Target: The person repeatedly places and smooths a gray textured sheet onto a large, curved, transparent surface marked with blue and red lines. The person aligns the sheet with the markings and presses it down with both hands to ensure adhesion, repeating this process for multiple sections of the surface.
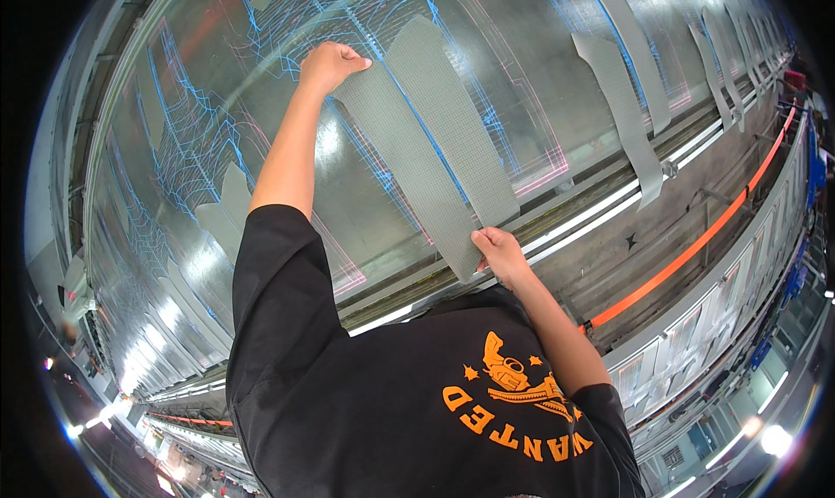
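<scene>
My left hand (pixel 335 67) is closed in a pinch at the far end of a long grey textured strip (pixel 400 159). Its near corner is pinched between the thumb and fingers of my right hand (pixel 502 254), close to the table's front edge. The strip lies along a glossy table surface (pixel 330 228) marked with blue and pink pattern lines. Right beside it, across a narrow blue line, is a second grey textured strip (pixel 452 120) with a pointed far end. Whether the strip's middle touches the surface, I cannot tell.
More grey cut pieces (pixel 617 98) lie farther right, one hanging over the metal rail (pixel 600 224) at the table edge. Other grey pieces (pixel 228 211) are on the left. An orange band (pixel 687 250) runs below the rail, beside another long table (pixel 696 315).
</scene>
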Action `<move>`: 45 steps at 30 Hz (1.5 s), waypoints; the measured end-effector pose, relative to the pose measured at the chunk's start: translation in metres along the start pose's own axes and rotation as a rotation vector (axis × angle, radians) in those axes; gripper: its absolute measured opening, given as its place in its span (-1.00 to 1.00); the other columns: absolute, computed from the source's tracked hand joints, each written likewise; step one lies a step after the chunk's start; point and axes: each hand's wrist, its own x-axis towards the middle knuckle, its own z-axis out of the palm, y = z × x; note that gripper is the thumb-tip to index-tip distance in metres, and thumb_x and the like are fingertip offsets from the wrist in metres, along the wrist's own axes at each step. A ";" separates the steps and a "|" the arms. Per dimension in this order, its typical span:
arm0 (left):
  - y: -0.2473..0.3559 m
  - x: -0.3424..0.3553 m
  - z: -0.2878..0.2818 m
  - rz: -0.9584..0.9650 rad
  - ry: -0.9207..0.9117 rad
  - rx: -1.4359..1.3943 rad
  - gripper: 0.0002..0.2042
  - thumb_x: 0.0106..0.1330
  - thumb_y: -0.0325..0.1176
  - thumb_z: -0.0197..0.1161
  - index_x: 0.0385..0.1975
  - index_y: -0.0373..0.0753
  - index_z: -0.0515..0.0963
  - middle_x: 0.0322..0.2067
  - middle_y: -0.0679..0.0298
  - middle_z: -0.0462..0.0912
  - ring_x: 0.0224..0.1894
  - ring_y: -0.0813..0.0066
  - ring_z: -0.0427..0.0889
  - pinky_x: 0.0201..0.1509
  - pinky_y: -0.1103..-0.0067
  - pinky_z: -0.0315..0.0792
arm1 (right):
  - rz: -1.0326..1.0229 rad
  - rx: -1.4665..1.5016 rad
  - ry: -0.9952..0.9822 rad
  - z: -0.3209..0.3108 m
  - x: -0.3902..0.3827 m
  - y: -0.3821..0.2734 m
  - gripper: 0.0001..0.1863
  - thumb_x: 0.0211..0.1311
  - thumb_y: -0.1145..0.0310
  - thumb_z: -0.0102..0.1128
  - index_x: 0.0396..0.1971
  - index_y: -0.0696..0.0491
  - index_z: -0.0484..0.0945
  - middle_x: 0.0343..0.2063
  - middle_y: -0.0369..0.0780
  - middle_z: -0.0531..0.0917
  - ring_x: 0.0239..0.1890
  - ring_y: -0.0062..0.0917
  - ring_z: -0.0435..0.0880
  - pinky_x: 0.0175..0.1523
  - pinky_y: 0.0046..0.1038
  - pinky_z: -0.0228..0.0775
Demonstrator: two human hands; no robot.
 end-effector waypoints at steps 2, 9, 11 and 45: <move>0.000 0.000 -0.001 0.004 -0.002 0.004 -0.61 0.18 0.04 0.53 -0.31 -0.22 0.81 -0.34 0.20 0.83 -0.26 0.33 0.79 -0.10 0.38 0.58 | -0.006 0.002 0.008 0.001 0.002 0.002 -0.66 0.57 0.20 0.14 -0.19 0.23 0.63 -0.50 -0.28 0.62 -0.57 -0.62 0.60 -0.41 -0.51 0.53; 0.005 -0.004 -0.003 -0.006 0.002 0.005 -0.62 0.18 0.03 0.54 -0.32 -0.21 0.81 -0.35 0.20 0.83 -0.26 0.32 0.79 -0.11 0.39 0.57 | 0.010 0.007 0.010 0.000 0.008 0.007 -0.66 0.57 0.20 0.15 -0.19 0.23 0.64 -0.51 -0.27 0.64 -0.58 -0.62 0.61 -0.42 -0.51 0.55; 0.005 -0.004 -0.003 -0.015 0.003 0.003 -0.62 0.18 0.03 0.54 -0.32 -0.21 0.81 -0.34 0.20 0.83 -0.25 0.32 0.79 -0.11 0.39 0.57 | 0.009 0.010 0.011 0.000 0.010 0.007 -0.66 0.57 0.20 0.15 -0.20 0.23 0.64 -0.51 -0.27 0.64 -0.58 -0.62 0.61 -0.43 -0.51 0.55; 0.005 0.008 0.001 -0.071 -0.028 0.113 -0.51 0.01 0.28 0.57 -0.41 -0.06 0.76 -0.37 0.31 0.80 -0.23 0.31 0.77 -0.12 0.33 0.55 | 0.019 -0.008 0.035 -0.001 0.017 0.011 -0.65 0.57 0.20 0.16 -0.24 0.23 0.63 -0.56 -0.25 0.63 -0.62 -0.61 0.61 -0.48 -0.51 0.53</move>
